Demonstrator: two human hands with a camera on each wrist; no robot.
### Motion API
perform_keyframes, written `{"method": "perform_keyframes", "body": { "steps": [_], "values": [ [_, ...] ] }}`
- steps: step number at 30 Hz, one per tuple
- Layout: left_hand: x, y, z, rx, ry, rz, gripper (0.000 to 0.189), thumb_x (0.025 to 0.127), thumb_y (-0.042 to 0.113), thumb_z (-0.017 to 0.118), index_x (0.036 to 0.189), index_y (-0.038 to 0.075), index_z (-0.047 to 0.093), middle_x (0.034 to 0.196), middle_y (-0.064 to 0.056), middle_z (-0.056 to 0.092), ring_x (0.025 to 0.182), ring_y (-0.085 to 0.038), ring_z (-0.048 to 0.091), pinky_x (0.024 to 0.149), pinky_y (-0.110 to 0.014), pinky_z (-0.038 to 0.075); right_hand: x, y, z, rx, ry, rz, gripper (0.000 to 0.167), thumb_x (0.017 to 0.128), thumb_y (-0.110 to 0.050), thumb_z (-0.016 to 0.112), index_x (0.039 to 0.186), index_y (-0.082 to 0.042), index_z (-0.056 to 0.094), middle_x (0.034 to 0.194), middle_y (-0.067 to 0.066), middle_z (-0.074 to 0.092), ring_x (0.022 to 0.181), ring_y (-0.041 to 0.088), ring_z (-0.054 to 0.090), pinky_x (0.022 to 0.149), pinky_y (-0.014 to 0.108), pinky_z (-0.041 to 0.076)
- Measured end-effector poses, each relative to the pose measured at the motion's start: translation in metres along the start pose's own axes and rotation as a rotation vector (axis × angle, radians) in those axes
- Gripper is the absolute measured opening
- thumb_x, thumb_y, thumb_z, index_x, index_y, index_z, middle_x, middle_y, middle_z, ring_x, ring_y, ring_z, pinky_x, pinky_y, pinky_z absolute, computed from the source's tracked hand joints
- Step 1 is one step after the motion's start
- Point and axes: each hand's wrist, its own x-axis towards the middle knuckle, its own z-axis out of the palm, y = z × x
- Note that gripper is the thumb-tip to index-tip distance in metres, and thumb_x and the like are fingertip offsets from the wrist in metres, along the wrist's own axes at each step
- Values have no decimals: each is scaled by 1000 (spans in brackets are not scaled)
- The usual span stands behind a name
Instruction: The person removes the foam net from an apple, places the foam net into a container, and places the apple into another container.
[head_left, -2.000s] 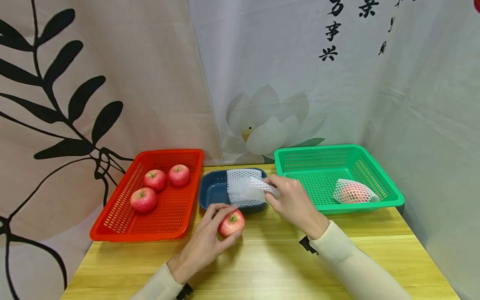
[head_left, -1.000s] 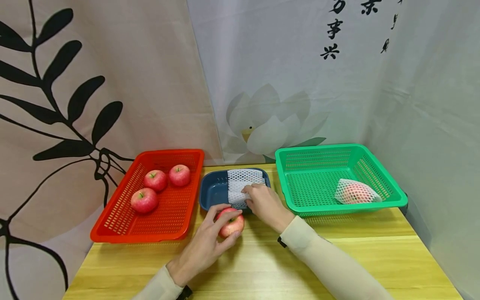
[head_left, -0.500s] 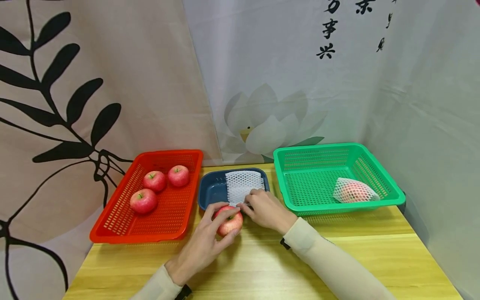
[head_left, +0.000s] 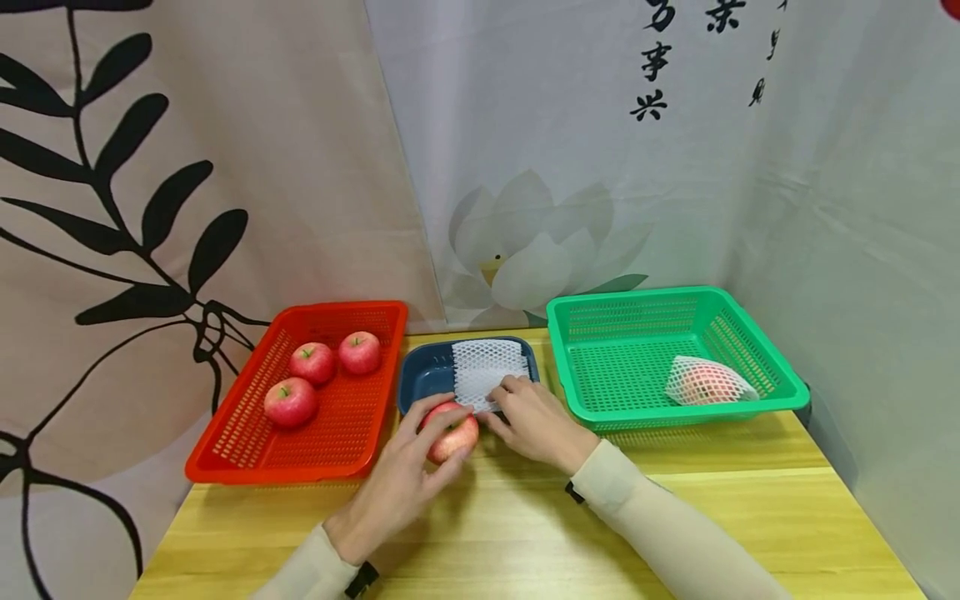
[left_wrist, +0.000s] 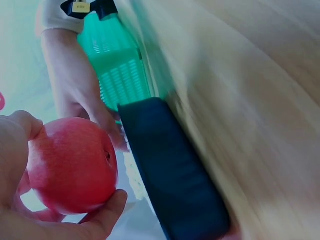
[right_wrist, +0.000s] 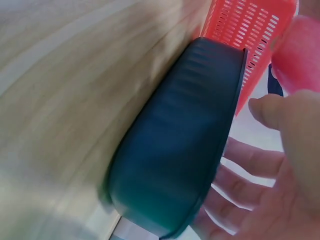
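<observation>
My left hand (head_left: 401, 462) grips a red apple (head_left: 453, 435) just in front of a dark blue tray (head_left: 423, 375). In the left wrist view, fingers and thumb lie round the apple (left_wrist: 75, 165). White foam fruit nets (head_left: 487, 371) lie flat in the tray's right part. My right hand (head_left: 536, 421) is at the tray's near right edge, fingertips at the nets. The right wrist view shows that hand (right_wrist: 280, 175) with thumb and fingers apart, the fingers over the tray's rim (right_wrist: 240, 95); what the fingertips touch is hidden.
A red basket (head_left: 337, 442) with three apples (head_left: 290, 402) stands left. On the right, a green basket (head_left: 600, 358) holds an apple in a white foam net (head_left: 708, 383). All stand on a wooden table (head_left: 525, 533) before a printed curtain (head_left: 540, 150).
My right hand has laid the lifted foam net back and moved left to the tray's near edge. My left hand has shifted slightly left and up with the apple.
</observation>
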Motion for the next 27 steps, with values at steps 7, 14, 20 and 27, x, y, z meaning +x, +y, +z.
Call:
{"method": "perform_keyframes", "body": {
  "steps": [7, 14, 20, 27],
  "values": [
    [3, -2, -11, 20, -5, -26, 52, 108, 29, 87, 157, 28, 70, 163, -12, 58, 144, -31, 68, 106, -45, 71, -1, 0, -9, -4, 52, 7, 37, 115, -37, 76, 132, -5, 83, 122, 11, 81, 110, 30, 77, 98, 46, 69],
    [5, -4, -21, 30, -14, -54, 53, 109, 33, 86, 158, 32, 69, 162, -10, 57, 143, -30, 66, 102, -42, 72, -4, -5, -20, -12, 99, -25, 34, 114, -36, 78, 131, -6, 84, 122, 10, 82, 111, 30, 79, 98, 46, 69],
    [6, -7, -32, 40, -5, -48, 53, 109, 30, 86, 159, 28, 69, 159, -12, 57, 141, -31, 68, 103, -45, 72, -10, -7, -29, 6, 134, -41, 31, 112, -34, 81, 128, -7, 84, 120, 8, 81, 110, 28, 78, 96, 45, 69],
    [8, -10, -42, 52, 17, -41, 55, 106, 31, 89, 158, 24, 70, 157, -12, 59, 143, -31, 65, 105, -47, 72, -20, -3, -39, 34, 151, -48, 28, 110, -29, 84, 126, -7, 84, 119, 7, 80, 106, 28, 77, 92, 46, 67]
  ]
}}
